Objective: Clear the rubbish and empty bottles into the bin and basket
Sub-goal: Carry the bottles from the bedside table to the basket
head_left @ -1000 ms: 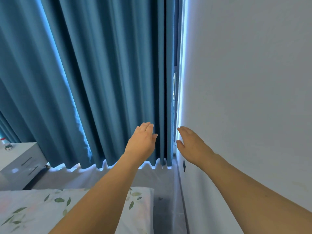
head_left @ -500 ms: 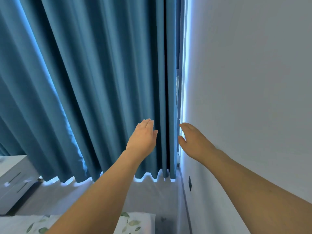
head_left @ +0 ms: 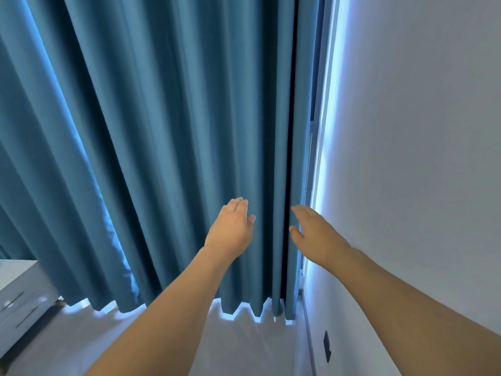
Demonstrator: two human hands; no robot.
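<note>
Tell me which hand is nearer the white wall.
Right. The right hand reaches along the curtain's edge beside the wall; the left hand is farther out, before the folds.

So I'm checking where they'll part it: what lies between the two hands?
In the head view, a narrow stretch of blue curtain with one dark vertical fold lies between the left hand and right hand; nothing else.
</note>
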